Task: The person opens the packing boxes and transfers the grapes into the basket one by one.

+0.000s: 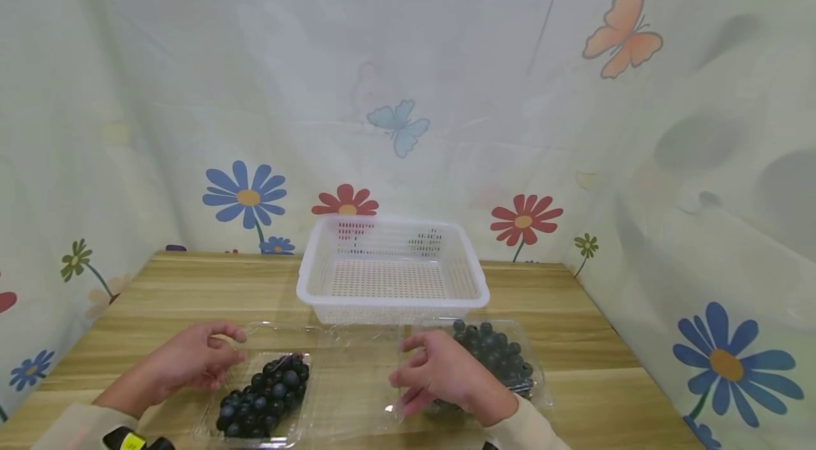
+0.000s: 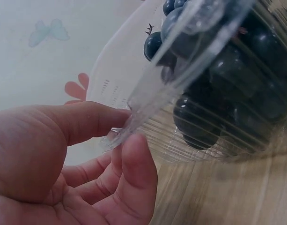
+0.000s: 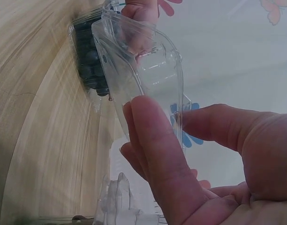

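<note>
My left hand (image 1: 194, 358) pinches the rim of a clear plastic clamshell box (image 2: 155, 89) between thumb and fingers. Inside it lies a bunch of dark grapes (image 1: 264, 397). The box's see-through lid (image 1: 357, 375) is swung out to the right. On the lid's far edge is my right hand (image 1: 446, 372), thumb on one side and fingers on the other, as the right wrist view shows. Just beyond that hand is a second clear clamshell box (image 1: 535, 358), closed over more dark grapes (image 1: 491, 351) and partly hidden by the hand.
A white perforated plastic basket (image 1: 392, 301) stands behind the boxes near the middle of the wooden table (image 1: 210, 287). A pale curtain (image 1: 446, 32) printed with flowers and butterflies surrounds the table at the back and sides.
</note>
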A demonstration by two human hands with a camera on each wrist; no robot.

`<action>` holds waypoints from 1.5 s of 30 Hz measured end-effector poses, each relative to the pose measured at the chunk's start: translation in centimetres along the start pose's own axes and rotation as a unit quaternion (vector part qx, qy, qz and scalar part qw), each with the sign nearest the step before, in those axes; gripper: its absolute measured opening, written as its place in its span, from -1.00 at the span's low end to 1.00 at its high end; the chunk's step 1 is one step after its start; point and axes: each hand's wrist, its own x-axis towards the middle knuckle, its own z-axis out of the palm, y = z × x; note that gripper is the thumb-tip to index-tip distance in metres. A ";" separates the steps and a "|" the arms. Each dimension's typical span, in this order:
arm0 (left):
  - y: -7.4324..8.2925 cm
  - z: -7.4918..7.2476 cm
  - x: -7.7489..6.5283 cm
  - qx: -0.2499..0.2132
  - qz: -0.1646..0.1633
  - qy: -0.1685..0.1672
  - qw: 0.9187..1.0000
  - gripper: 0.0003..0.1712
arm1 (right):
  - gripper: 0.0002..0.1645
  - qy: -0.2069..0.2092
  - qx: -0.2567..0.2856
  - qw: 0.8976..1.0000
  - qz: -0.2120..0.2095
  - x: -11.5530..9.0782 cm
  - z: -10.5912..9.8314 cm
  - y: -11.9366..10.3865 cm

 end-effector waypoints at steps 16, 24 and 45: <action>-0.3 -0.1 0.0 -0.031 0.005 -0.033 0.999 -0.44 | -0.47 0.046 -0.080 0.995 -0.028 -0.7 -1.3 -1.3; -0.2 0.0 -0.3 -0.035 0.010 -0.034 0.999 -0.49 | -0.60 0.037 -0.097 0.994 -0.043 -0.3 -1.2 -1.6; 0.2 0.1 -0.6 -0.028 -0.001 -0.030 0.999 -0.47 | -0.73 0.010 -0.096 0.990 -0.101 3.5 2.9 -3.5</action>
